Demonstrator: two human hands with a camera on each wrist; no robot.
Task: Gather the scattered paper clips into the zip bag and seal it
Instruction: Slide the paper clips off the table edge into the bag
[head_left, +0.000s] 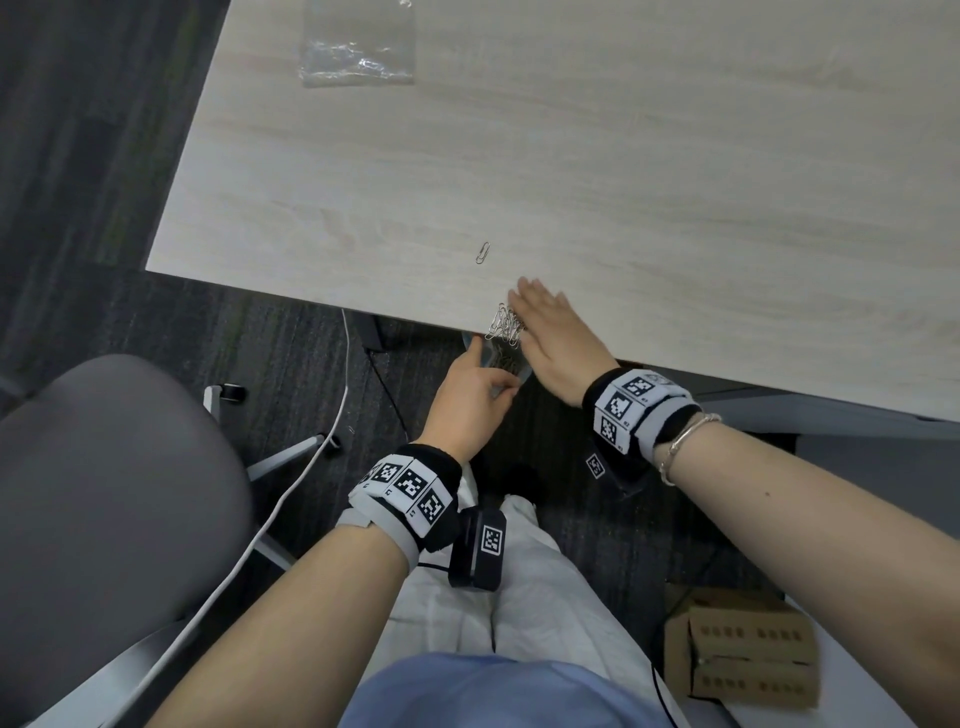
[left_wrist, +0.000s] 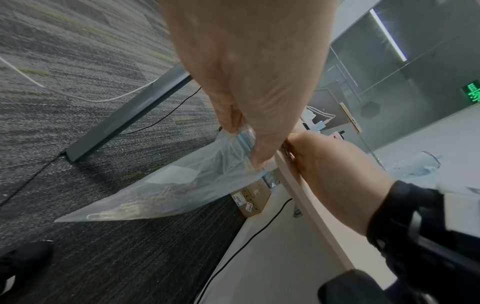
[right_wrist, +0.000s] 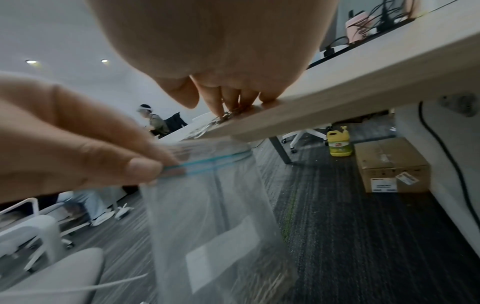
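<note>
My right hand (head_left: 553, 332) lies flat on the tabletop (head_left: 623, 156), fingers straight, beside a pile of paper clips (head_left: 506, 325) at the edge. My left hand (head_left: 470, 400) pinches the zip bag (left_wrist: 166, 189) open just under them. One paper clip (head_left: 483, 253) lies alone nearby.

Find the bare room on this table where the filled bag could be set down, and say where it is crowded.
Free: the table right of the spare bag. Crowded: its near edge, around the paper clips and right hand.
</note>
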